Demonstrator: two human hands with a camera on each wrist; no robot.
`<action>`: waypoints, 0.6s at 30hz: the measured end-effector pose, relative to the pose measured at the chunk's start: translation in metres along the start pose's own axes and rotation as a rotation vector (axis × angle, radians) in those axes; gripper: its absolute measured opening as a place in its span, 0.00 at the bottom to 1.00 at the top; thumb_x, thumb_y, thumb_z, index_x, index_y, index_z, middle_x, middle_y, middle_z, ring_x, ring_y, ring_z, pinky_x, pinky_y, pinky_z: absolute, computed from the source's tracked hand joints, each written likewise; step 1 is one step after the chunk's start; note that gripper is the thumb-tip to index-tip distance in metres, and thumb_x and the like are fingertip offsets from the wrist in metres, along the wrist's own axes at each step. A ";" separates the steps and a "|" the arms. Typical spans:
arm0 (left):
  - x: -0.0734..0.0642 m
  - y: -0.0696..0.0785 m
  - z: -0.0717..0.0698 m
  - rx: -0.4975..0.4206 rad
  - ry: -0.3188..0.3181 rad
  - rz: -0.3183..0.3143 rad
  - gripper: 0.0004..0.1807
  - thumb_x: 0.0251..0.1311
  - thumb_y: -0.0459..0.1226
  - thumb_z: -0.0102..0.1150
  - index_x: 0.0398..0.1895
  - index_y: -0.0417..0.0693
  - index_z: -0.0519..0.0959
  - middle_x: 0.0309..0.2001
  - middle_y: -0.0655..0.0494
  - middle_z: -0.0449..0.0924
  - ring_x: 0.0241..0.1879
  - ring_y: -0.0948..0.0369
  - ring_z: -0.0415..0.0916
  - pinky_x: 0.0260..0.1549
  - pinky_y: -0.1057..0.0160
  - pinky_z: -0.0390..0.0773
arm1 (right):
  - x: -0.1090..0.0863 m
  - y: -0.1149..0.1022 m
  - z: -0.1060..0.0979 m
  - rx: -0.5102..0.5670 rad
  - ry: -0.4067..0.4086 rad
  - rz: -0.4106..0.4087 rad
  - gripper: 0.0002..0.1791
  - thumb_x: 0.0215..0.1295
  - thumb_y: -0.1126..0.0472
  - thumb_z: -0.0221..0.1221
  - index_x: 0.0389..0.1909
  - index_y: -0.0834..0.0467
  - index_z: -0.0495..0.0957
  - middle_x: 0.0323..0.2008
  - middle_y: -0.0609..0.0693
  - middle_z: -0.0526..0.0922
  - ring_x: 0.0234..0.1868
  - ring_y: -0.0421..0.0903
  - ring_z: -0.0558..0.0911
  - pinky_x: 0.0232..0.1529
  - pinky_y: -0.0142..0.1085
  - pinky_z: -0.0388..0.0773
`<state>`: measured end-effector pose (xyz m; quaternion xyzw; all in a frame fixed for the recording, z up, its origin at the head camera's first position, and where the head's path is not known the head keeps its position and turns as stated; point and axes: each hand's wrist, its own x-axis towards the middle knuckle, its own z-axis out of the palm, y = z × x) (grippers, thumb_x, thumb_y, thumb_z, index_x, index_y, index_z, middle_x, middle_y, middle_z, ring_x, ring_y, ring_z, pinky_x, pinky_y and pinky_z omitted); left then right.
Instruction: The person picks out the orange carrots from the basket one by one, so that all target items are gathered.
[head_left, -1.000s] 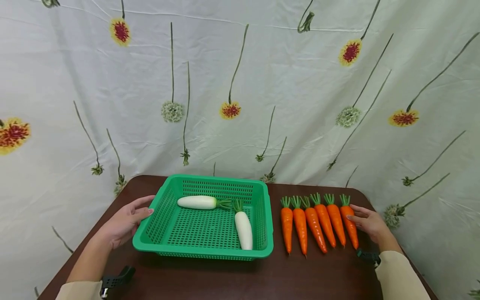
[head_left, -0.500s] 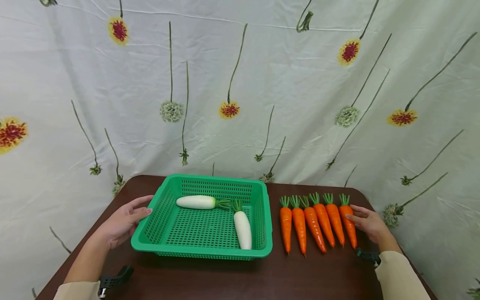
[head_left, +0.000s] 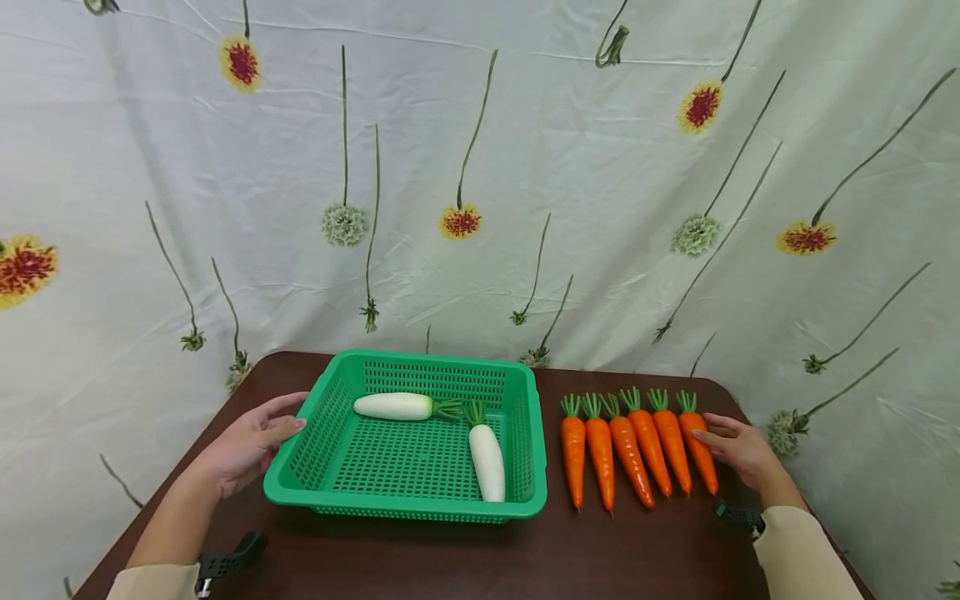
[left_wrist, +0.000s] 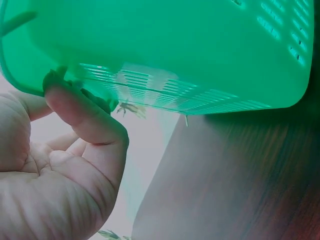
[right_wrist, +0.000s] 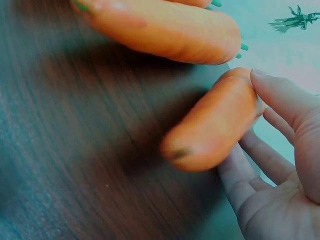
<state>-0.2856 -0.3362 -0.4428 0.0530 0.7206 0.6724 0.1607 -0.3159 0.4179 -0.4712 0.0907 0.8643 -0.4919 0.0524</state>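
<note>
A green plastic basket point(head_left: 420, 506) stands left of the middle of the table. My left hand point(head_left: 251, 446) grips its left rim, thumb toward the top edge; the left wrist view has a bent finger against the basket wall point(left_wrist: 165, 55). Inside the basket lie two white radishes, one crosswise point(head_left: 393, 407) at the back and one lengthwise point(head_left: 487, 462) at the right. At the table's right side, my right hand point(head_left: 741, 450) pinches the rightmost carrot point(head_left: 693, 442). In the right wrist view the thumb presses this carrot point(right_wrist: 212, 127) from above, with fingers beneath it.
Several more orange carrots point(head_left: 600, 454) with green tops form a row between the basket and my right hand. The dark brown table point(head_left: 585, 558) ends at a flower-printed white cloth point(head_left: 600, 167) behind. Black straps point(head_left: 232, 560) sit at my wrists.
The carrot in my right hand has turned slightly, its green top toward the left and its tip to the right. My left hand and the basket stay put.
</note>
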 end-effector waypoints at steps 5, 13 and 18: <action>0.000 0.001 -0.001 0.047 0.016 -0.006 0.43 0.77 0.45 0.53 0.82 0.41 0.41 0.50 0.59 0.86 0.46 0.56 0.88 0.46 0.49 0.88 | 0.000 -0.002 0.002 -0.032 0.003 -0.008 0.46 0.73 0.45 0.61 0.78 0.70 0.53 0.73 0.76 0.61 0.56 0.44 0.83 0.57 0.42 0.85; -0.001 0.005 -0.005 0.194 0.049 -0.003 0.43 0.77 0.47 0.53 0.82 0.41 0.43 0.48 0.55 0.85 0.41 0.56 0.87 0.40 0.53 0.89 | 0.003 -0.009 0.004 -0.115 0.046 -0.043 0.45 0.73 0.44 0.60 0.76 0.71 0.56 0.71 0.76 0.63 0.62 0.63 0.79 0.59 0.48 0.83; -0.001 0.012 -0.009 0.331 0.097 0.002 0.43 0.76 0.50 0.54 0.81 0.40 0.47 0.50 0.47 0.83 0.38 0.56 0.85 0.37 0.55 0.88 | 0.002 -0.021 0.008 -0.241 0.164 -0.112 0.42 0.73 0.41 0.59 0.74 0.68 0.64 0.68 0.74 0.70 0.66 0.70 0.73 0.61 0.59 0.79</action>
